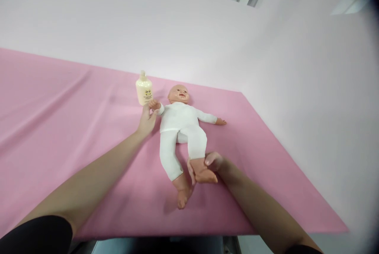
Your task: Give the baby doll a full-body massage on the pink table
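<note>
A baby doll (pixel 179 118) with a bare head and white cloth body lies face up on a pink cloth, its head away from me. My left hand (pixel 147 120) is closed around the doll's hand on the left side, with that arm bent up. At the near end, my right hand (pixel 213 161) wraps the doll's ankle on the right side from beneath, its thumb on top and fingers showing behind the foot. That leg is raised a little. The doll's other leg and its other arm are outside my grip, the arm stretched to the right.
A pale yellow bottle (pixel 144 90) with a pump-like top stands just beyond my left hand. The pink cloth (pixel 74 127) has folds on the left. White walls (pixel 118 21) rise behind and to the right, with an opening at the top. The table's near edge lies below my forearms.
</note>
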A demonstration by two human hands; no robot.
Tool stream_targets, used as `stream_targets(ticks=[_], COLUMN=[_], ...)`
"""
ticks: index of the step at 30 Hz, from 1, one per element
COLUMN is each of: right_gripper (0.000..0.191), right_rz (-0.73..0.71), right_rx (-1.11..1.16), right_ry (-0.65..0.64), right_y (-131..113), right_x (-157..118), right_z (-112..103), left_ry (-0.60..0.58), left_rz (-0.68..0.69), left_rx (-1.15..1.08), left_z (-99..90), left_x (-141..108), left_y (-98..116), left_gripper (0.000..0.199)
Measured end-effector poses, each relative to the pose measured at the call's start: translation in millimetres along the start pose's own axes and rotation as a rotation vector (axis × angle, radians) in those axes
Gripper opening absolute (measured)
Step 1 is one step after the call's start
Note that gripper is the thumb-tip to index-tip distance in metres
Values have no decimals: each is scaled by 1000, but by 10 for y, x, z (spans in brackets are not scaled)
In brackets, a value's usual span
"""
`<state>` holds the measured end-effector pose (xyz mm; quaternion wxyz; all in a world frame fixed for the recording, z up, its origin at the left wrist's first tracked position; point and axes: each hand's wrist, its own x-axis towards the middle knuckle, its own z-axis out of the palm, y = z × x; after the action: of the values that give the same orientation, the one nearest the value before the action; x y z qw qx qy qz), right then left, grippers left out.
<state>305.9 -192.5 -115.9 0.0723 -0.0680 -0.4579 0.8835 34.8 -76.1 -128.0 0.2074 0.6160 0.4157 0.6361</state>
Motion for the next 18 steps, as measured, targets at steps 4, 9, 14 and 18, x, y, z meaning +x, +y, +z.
stream_targets(ticks=[4, 9, 14, 18], right_gripper=[49, 47, 44, 47], right_rz=[129, 183, 138, -28], right_rx=[-60, -102, -72, 39], right_ry=[-73, -268, -349, -319], right_y=[7, -71, -117, -45], right_x=[-22, 10, 48, 8], right_z=[-3, -47, 0, -82], left_ry=[66, 123, 128, 51], left_rz=[-253, -377, -339, -269], left_rx=[-245, -379, -379, -291], left_z=[-15, -41, -42, -10], left_x=[54, 76, 64, 40], left_y=[-87, -113, -114, -100], left_gripper=[49, 54, 53, 48])
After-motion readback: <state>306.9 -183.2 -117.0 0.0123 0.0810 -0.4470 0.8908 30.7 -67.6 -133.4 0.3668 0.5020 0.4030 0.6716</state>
